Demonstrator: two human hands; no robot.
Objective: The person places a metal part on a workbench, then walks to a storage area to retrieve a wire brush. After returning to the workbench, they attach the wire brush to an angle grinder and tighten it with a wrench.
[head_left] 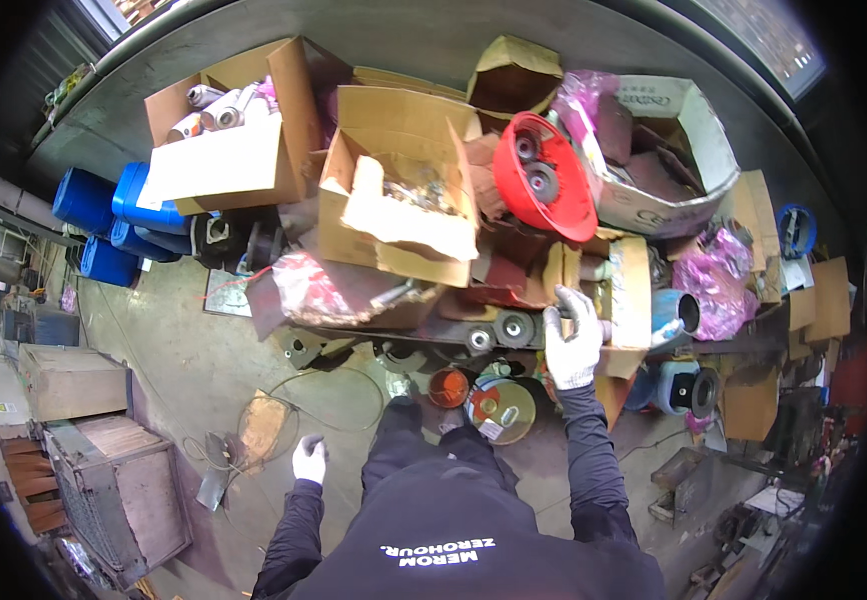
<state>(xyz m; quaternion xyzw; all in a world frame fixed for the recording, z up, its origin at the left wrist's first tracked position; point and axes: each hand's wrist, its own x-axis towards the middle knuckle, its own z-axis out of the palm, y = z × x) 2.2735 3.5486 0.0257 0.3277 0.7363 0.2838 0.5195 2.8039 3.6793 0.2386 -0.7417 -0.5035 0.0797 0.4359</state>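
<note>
My right hand (574, 342), in a white glove with grey fingertips, reaches up to the near side of an open cardboard box (631, 300). Its fingers are stretched out, with the thumb apart, and nothing shows between them. Just left of it, two round dark metal wheels (514, 328) sit on the bench edge. A red cardboard box (509, 280) lies beyond the fingers. My left hand (310, 459), also gloved in white, hangs low over the floor, away from the bench. Its fingers look curled in, and no object shows in them.
Across the bench stand a box of cylinders (219, 165), a box of small metal parts (399, 235), a red plastic bowl (574, 205) with discs, and a white carton (669, 205). Below are a metal can (514, 420) and a red bucket (449, 388). Blue jugs (109, 260) stand left.
</note>
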